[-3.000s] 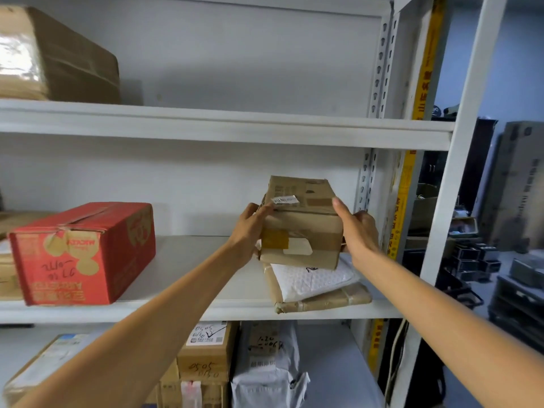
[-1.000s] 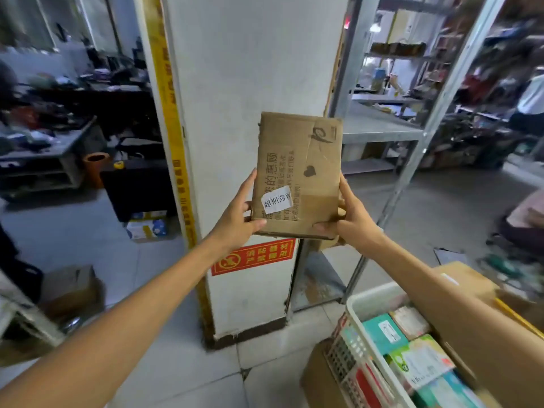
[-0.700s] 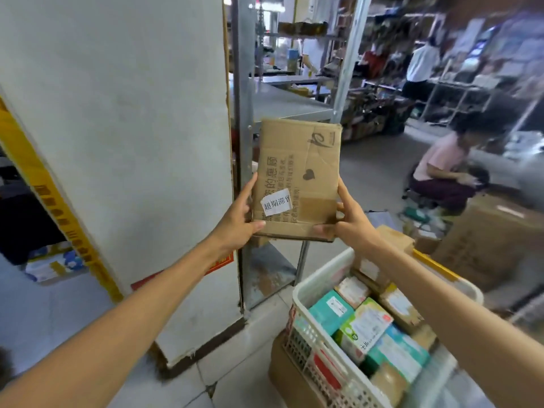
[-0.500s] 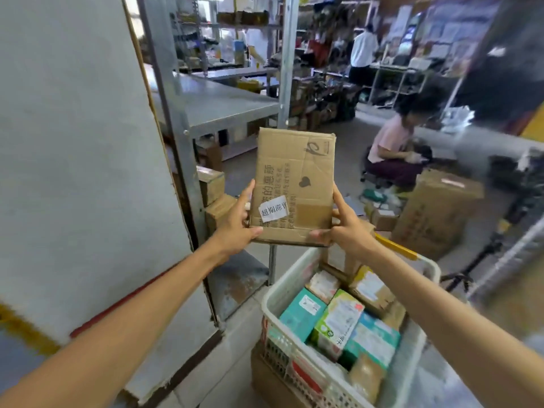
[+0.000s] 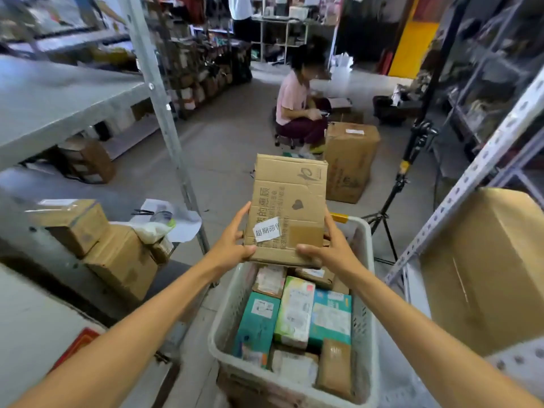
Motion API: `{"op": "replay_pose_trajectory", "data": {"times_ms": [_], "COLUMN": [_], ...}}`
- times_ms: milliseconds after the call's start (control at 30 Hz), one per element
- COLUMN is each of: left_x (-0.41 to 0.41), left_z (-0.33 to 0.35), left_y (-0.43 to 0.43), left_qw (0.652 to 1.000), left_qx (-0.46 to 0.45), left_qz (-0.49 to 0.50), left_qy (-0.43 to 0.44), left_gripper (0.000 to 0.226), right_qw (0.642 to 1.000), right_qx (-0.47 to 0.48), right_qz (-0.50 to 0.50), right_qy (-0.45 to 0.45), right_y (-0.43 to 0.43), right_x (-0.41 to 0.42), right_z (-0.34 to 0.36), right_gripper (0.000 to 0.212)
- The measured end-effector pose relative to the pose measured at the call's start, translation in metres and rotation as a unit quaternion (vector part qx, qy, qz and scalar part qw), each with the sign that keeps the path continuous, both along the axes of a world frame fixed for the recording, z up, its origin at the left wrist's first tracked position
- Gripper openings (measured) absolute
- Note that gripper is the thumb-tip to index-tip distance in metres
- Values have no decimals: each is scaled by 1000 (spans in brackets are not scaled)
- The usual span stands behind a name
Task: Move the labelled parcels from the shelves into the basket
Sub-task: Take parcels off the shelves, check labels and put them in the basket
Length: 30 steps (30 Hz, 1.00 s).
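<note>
While left hand (image 5: 232,245), right hand (image 5: 334,250) grip parcel (image 5: 290,201), boxes (image 5: 294,313) crowd basket (image 5: 361,290).

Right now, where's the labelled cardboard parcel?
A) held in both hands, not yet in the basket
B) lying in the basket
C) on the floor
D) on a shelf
A: the left hand and right hand grip the cardboard parcel at its lower corners, holding it up over the far end of the basket.

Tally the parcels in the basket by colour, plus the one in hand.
Teal boxes: 2
White-green box: 1
Brown parcels: 4 visible
Held cardboard box: 1
Total: 8
</note>
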<state>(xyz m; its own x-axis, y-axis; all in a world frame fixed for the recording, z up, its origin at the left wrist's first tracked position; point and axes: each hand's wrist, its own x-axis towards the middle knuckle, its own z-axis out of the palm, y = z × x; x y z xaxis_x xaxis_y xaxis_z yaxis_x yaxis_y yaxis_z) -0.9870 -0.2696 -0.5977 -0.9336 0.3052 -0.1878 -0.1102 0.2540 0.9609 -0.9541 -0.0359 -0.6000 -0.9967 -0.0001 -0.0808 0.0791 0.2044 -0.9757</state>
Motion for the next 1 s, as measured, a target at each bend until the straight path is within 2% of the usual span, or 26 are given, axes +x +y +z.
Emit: {"op": "replay_pose_trajectory", "data": {"times_ms": [233,400,633,833,1000], "left_x": [-29,-24,-15,-10,-15], "left_z": [-53,-101,-149,-165,-170], "left_y": [-2,-20,-32,-19,28], "left_qw": [993,986,973,961,950], "left_qx": [9,32,-14,-13,6], "left_qz": [-77,-72,-73,-100,-135], "left_qy": [-88,-147,-221,-257,-280], "left_gripper": [89,88,89,89,93], "right_qw": [993,978,950,935,930], "right_qx": [21,5,11,-7,-5], "right_qz": [-74,-121,-156,-185,-238], "right_qy": [-91,-170,-270,-302,-279], "right_y": [-5,-38,-58,-44,1], "right_x": [-5,12,28,41,43], "right_z": [-51,-96,-138,-156,-155], "right_gripper": [104,102,107,104,99]}}
